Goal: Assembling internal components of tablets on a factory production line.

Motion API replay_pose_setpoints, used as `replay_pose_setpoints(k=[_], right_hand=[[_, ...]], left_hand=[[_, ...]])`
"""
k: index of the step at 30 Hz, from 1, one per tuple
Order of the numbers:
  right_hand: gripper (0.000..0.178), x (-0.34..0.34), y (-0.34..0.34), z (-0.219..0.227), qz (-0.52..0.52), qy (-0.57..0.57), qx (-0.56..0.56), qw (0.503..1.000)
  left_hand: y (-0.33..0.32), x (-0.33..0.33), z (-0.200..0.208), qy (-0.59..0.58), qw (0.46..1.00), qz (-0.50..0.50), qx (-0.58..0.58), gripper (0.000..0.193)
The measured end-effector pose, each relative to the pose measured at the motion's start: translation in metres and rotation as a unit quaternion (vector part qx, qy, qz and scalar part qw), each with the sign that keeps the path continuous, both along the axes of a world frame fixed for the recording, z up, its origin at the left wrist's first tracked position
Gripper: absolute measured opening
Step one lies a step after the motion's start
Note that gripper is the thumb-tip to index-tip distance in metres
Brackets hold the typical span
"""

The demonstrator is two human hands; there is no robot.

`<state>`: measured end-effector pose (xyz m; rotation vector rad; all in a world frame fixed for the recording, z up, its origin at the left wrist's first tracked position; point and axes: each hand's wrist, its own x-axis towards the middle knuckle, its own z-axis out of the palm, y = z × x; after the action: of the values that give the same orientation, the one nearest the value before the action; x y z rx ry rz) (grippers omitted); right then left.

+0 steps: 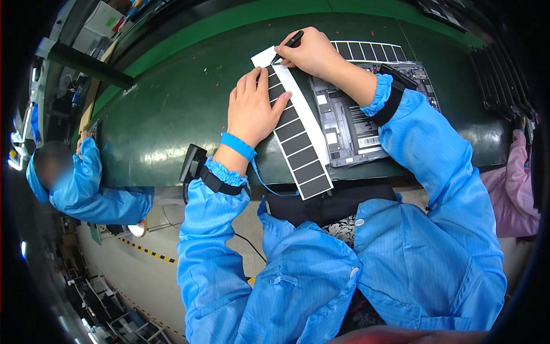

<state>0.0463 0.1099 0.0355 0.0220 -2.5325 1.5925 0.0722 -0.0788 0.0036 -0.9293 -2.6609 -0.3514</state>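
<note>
On the dark green counter (172,103), the left hand (250,109) lies flat, fingers spread, pressing a long white backing sheet of black rectangular stickers (298,140). The right hand (312,53) pinches black tweezers (288,45) at the sheet's top end, beside an opened grey laptop base (349,126).

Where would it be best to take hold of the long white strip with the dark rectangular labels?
Probably at the free near end of the strip, coming from the person's side. That end overhangs the green table edge, so fingers can pinch its white margin. The left hand presses the middle flat; the right hand works the far end with a black tool.
</note>
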Motion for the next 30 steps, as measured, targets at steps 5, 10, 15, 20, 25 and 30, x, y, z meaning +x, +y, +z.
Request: replay_pose_setpoints(k=[5, 10, 15, 20, 25, 30], right_hand=[[0.024, 0.000, -0.002, 0.000, 0.006, -0.005, 0.019, 1.000], [0.022, -0.001, -0.004, -0.006, -0.013, 0.060, 0.060, 0.996], [0.020, 0.008, -0.012, 0.002, 0.025, 0.075, 0.020, 0.997], [0.020, 0.014, -0.009, 0.006, 0.040, 0.068, -0.047, 0.996], [0.020, 0.012, 0.000, 0.004, 0.073, 0.057, -0.192, 0.977], [0.022, 0.048, 0.041, 0.048, 0.064, 0.051, -0.262, 0.961]], left_hand=[[-0.001, 0.000, 0.002, -0.006, 1.000, -0.002, 0.003, 0.066], [0.000, -0.001, 0.002, -0.004, 1.000, -0.007, 0.003, 0.066], [-0.002, 0.001, 0.006, -0.024, 1.000, 0.008, 0.007, 0.067], [-0.002, 0.001, 0.003, -0.031, 0.999, 0.006, 0.018, 0.069], [0.001, 0.000, -0.001, -0.039, 0.999, 0.011, 0.011, 0.071], [0.002, -0.003, 0.002, -0.009, 1.000, -0.015, -0.020, 0.063]])
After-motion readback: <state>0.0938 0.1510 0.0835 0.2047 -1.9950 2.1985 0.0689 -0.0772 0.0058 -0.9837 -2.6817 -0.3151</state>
